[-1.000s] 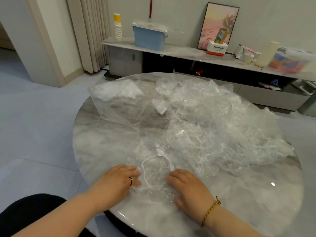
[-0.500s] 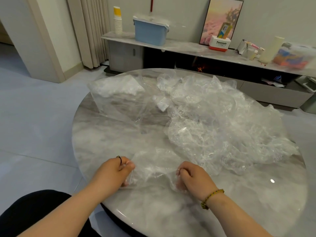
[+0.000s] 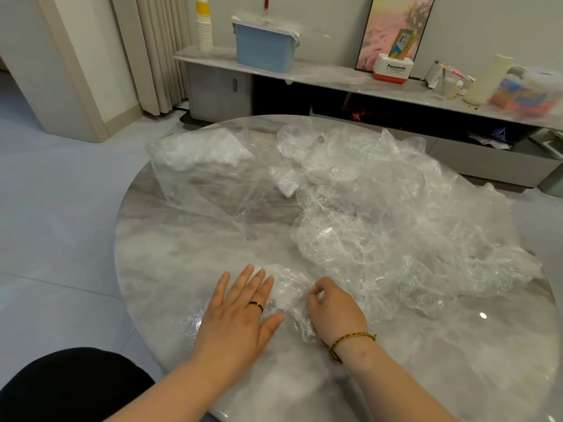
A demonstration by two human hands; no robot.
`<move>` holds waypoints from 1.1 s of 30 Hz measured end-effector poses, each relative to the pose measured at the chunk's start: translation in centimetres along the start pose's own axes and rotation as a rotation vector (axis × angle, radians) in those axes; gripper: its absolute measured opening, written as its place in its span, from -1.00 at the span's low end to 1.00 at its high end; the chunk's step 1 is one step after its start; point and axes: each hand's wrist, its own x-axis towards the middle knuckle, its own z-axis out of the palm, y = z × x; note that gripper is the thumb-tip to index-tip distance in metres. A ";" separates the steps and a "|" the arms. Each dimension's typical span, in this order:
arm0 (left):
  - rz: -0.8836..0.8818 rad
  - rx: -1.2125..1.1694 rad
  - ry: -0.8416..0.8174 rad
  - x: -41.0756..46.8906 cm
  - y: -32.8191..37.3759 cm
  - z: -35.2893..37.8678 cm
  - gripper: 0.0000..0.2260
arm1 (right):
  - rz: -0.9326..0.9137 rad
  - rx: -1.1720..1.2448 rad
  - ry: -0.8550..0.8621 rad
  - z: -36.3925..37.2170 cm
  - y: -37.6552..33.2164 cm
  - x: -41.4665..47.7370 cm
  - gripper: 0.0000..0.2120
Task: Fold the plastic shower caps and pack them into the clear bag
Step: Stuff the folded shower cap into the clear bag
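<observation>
— Nearest the edge of the marble table [image 3: 182,263]?
— Left hand [image 3: 240,315], palm down, fingers straight and spread, pressing flat on a crumpled shower cap [image 3: 288,289]. Dark ring [image 3: 256,306] on one finger.
— And beside it?
— Right hand [image 3: 333,312], fingers curled, pinching a fold of that same cap between thumb and fingertips. Beaded bracelet [image 3: 350,338] at the wrist. Cap lying on the tabletop between the two hands, touching both.
— Further out?
— To the right, a big pile of loose caps [image 3: 396,226], clear and wrinkled, spread over most of that half of the table. Near edge of it just beside the right hand.
— Bag?
— Clear bag [image 3: 210,190] on the far left of the table, lying on its side, well apart from the hands. White bunched plastic packed into its far end; impossible to tell how many caps. Small folded white piece [image 3: 288,182] just beside the bag's right side, at the edge of the pile.
— Beyond the table?
— Low sideboard [image 3: 335,76] along the wall, holding a blue box [image 3: 263,48], a stack of paper cups [image 3: 204,28] and a framed picture [image 3: 393,25]. Curtain [image 3: 158,50] off to the left.
</observation>
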 end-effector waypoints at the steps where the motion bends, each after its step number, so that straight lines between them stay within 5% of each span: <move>1: -0.028 0.011 -0.071 0.2 -0.1 0.4 -0.33 | 0.005 -0.013 0.011 0.1 0.0 0.0 -0.90; 7: -0.128 -0.010 -0.034 1.9 0.5 1.3 -0.13 | -0.039 -0.264 0.086 -0.1 -0.7 -0.8 -0.59; 10: -0.073 0.038 0.022 2.2 0.6 2.0 -0.27 | -0.231 -0.399 0.373 0.7 -0.3 -0.6 -0.37; 12: -0.120 -0.003 -0.124 2.4 0.6 1.3 -0.33 | -0.426 -0.358 0.548 1.5 -0.1 -0.6 -0.55; 15: -0.095 0.003 -0.132 2.3 0.6 1.7 -0.23 | -0.612 -0.291 0.471 2.8 -0.7 -0.9 -0.60; 20: -0.086 0.008 -0.202 2.2 0.7 1.8 -0.12 | -0.525 -0.445 0.305 3.3 0.5 -0.3 -0.69; 24: -0.090 -0.007 -0.240 2.0 0.9 1.4 -0.27 | -0.375 -0.543 0.131 3.0 0.9 -0.1 -0.32; 33: -0.084 0.004 -0.276 2.2 0.8 1.3 -0.12 | -0.363 -0.554 0.117 3.3 1.2 0.3 -0.28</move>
